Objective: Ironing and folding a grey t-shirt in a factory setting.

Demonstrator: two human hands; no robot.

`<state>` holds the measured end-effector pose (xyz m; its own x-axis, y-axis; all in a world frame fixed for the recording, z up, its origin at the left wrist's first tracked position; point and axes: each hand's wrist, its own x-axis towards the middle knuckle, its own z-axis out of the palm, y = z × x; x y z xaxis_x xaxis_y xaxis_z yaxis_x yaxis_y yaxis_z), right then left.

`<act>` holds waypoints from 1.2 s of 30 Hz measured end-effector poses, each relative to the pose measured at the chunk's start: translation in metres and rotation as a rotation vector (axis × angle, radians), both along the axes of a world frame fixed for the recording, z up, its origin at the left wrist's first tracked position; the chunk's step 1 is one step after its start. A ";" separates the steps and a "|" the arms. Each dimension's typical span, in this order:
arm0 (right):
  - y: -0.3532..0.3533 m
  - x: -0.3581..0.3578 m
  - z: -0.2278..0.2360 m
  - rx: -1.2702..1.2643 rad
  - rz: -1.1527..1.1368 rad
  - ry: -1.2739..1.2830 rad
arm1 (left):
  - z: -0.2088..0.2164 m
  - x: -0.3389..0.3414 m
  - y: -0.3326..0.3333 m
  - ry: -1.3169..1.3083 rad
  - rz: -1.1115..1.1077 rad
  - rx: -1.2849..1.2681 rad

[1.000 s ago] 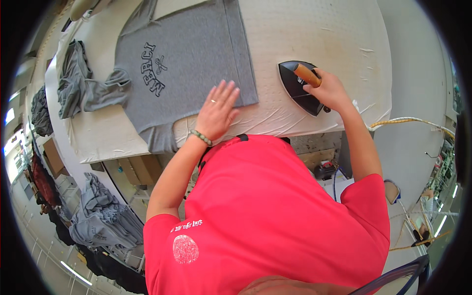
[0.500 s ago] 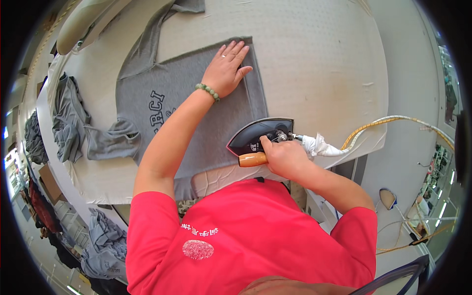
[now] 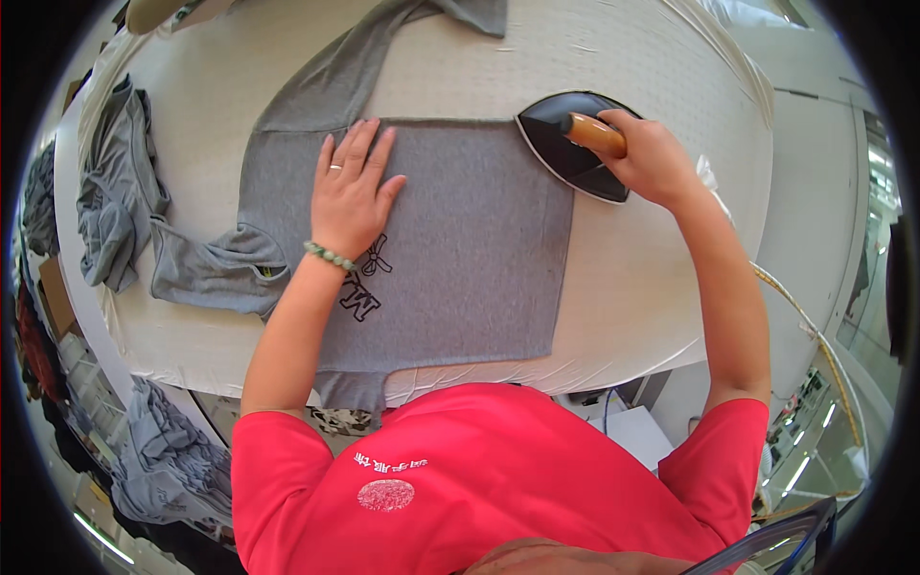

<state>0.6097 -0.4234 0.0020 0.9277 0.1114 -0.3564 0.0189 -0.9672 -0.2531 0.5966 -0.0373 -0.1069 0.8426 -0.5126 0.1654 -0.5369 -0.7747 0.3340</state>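
Note:
A grey sweatshirt (image 3: 479, 240) with dark printed lettering lies spread on the pale padded ironing table (image 3: 661, 278), its hem toward the right. My left hand (image 3: 353, 192) rests flat on it, fingers stretched out near the far side edge, close to the sleeve seam. A green bead bracelet (image 3: 330, 255) circles that wrist. In my right hand (image 3: 656, 161) is the orange-brown wooden handle (image 3: 595, 135) of a black steam iron (image 3: 580, 172). The iron's pointed end faces left, over the far right corner of the sweatshirt. Whether its soleplate presses the cloth, I cannot tell.
Crumpled grey garments (image 3: 117, 192) lie at the table's left side. More grey garments (image 3: 172, 470) are heaped below its left edge. A yellow-and-white hose (image 3: 815, 335) hangs at the right, beyond my right forearm. A rounded pale padded form (image 3: 153, 13) juts in at the top left.
My right hand has carried the iron away from me, from the near hem to the far hem corner. My left hand has slid left from that corner along the far edge.

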 end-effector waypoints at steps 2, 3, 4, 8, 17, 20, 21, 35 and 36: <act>0.008 0.015 0.003 0.049 0.058 0.020 | 0.002 0.000 0.014 0.000 0.063 0.033; 0.017 0.020 0.003 0.032 0.109 0.024 | 0.005 0.000 0.020 0.014 0.043 0.033; 0.028 0.022 0.005 0.015 0.156 0.029 | 0.007 0.000 0.024 0.031 0.019 0.032; 0.083 0.041 0.004 -0.041 0.247 0.090 | 0.014 0.004 0.034 0.032 -0.032 0.018; 0.175 0.059 0.001 -0.012 0.219 0.133 | -0.004 -0.002 0.043 -0.157 0.108 -0.089; 0.154 0.046 -0.004 -0.072 0.107 0.066 | -0.006 -0.004 0.043 -0.180 0.158 -0.091; 0.139 0.042 -0.004 -0.079 0.097 0.066 | -0.007 -0.005 0.045 -0.189 0.185 -0.085; 0.005 -0.113 -0.002 0.132 -0.377 0.228 | 0.009 0.066 0.029 -0.116 -0.268 0.098; 0.001 -0.128 -0.007 0.107 -0.345 0.164 | 0.011 0.083 0.032 -0.109 -0.277 0.141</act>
<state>0.4821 -0.4226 -0.0054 0.8489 -0.1524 -0.5061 -0.3516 -0.8777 -0.3256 0.6798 -0.0052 -0.0964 0.6495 -0.7438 0.1578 -0.7600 -0.6291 0.1631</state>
